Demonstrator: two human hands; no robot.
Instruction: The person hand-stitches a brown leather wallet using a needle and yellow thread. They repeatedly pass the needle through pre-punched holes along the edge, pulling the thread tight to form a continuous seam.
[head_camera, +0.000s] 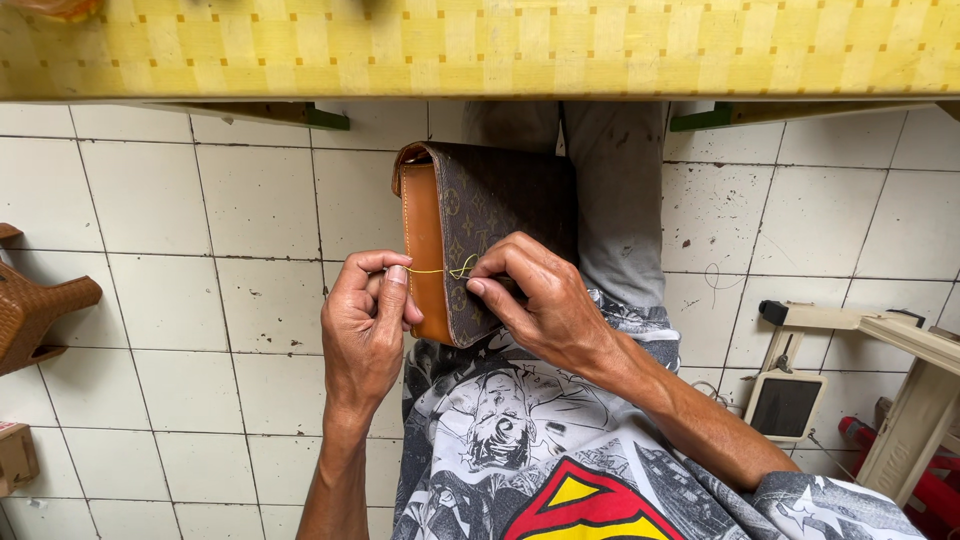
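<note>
Item: brown bag (480, 235), flap type, of dark patterned material with a tan leather edge. It is held upright on the person's lap, just below the yellow chequered worktop (480, 45), with the tan edge turned to the person's left.

Left hand (365, 330): placed just left of the bag's tan edge. The fingers are curled nearly shut, and a yellow thread (435, 270) is pinched between thumb and forefinger. The thread is drawn taut from this hand across the tan edge to the patterned face of the bag.

Right hand (540, 295): laid on the patterned face of the bag, right of the tan edge. The fingers are bent and closed together at the point where the thread meets the material. Whether a needle is held there cannot be told; the bag itself is steadied under the fingertips.

Clothing: grey trousers (615, 210) are seen behind and right of the bag; a printed shirt (540, 440) in grey with a red and yellow emblem is seen below it.

Surroundings: a white tiled floor (200, 300) lies under and around the bag. A brown woven stool (35, 305) is found well to the left of the bag, at the frame edge. A pale wooden frame (900, 400) and a small dark-faced device (785, 405) are found well to the right of the bag, low on the floor.
</note>
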